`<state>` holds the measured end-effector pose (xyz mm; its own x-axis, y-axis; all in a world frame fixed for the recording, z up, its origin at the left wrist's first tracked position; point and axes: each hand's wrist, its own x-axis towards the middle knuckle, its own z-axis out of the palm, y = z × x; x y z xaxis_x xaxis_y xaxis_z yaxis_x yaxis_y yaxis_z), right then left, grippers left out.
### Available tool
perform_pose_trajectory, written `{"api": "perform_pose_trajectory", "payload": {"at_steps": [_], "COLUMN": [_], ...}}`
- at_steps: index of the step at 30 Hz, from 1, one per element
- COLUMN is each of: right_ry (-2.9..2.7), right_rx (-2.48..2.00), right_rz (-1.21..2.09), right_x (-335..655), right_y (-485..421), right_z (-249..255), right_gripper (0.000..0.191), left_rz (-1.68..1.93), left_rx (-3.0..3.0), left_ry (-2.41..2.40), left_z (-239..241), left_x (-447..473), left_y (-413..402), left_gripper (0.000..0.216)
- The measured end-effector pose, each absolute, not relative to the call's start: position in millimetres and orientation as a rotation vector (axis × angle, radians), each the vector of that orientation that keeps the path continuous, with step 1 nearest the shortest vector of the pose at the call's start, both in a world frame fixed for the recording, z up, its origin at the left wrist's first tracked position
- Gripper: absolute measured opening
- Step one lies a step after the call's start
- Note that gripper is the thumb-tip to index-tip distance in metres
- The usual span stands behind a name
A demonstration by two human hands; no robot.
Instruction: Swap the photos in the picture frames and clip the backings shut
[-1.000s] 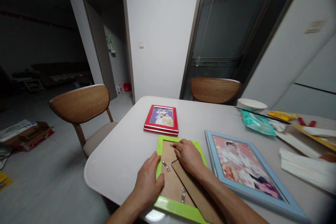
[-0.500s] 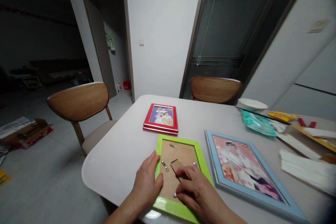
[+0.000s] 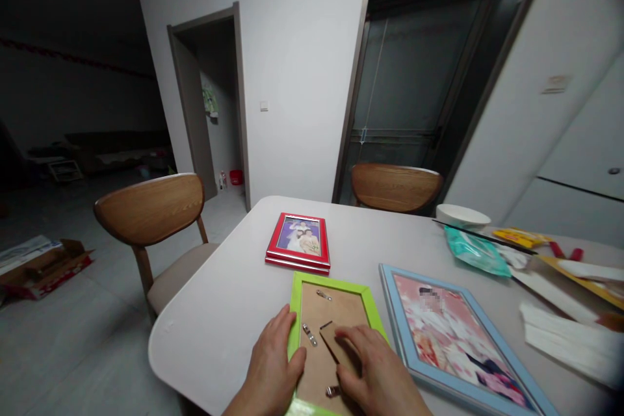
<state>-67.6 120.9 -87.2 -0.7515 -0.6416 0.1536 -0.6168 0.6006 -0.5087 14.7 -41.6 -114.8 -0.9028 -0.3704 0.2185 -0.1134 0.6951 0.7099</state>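
A lime-green photo frame (image 3: 366, 296) lies face down on the table, its brown backing board (image 3: 308, 370) showing. My left hand (image 3: 273, 364) holds the frame's left edge, thumb on the upper side. Over the board's right half is my right hand (image 3: 383, 374), its fingers bent and thumb apart, by the easel stand (image 3: 329, 342). Metal clips show at the top (image 3: 324, 295), at the left (image 3: 309, 335) and near my right thumb (image 3: 333, 391). My right hand covers the frame's lower right part.
Red photo frames (image 3: 298, 260) are stacked beyond the green one. A light-blue frame (image 3: 397, 318) with a photo lies at the right. Farther right are a white bowl (image 3: 463, 216), a teal packet (image 3: 475, 250) and white tissue (image 3: 570, 338). Two wooden chairs (image 3: 151, 208) (image 3: 396, 187) stand around the table.
My right hand's fingers have opened and shifted slightly away from the bottom clip and the stand. My left hand stays on the frame. The camera view has tilted upward.
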Motion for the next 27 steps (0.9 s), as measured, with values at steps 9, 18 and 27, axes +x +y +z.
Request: {"api": "perform_pose_trajectory", "payload": {"at_steps": [9,18,27], "right_ry": [2.806,3.016,3.093], "right_rx": [-1.122,-0.838,-0.759], "right_rz": [-0.995,-0.757,-0.296], "right_x": [-59,-86,-88], "right_y": [117,154,151], "right_z": [-50,-80,-85], "right_gripper": [0.029,0.036,0.038], "left_rz": [-1.715,-2.236,-1.801], "left_rx": [0.335,0.574,0.750], "left_ry": [-2.173,-1.712,-2.007], "left_z": [-73,-80,-96], "left_x": [13,53,62], "left_y": [-29,-98,-138], "left_gripper": [0.021,0.024,0.030]}}
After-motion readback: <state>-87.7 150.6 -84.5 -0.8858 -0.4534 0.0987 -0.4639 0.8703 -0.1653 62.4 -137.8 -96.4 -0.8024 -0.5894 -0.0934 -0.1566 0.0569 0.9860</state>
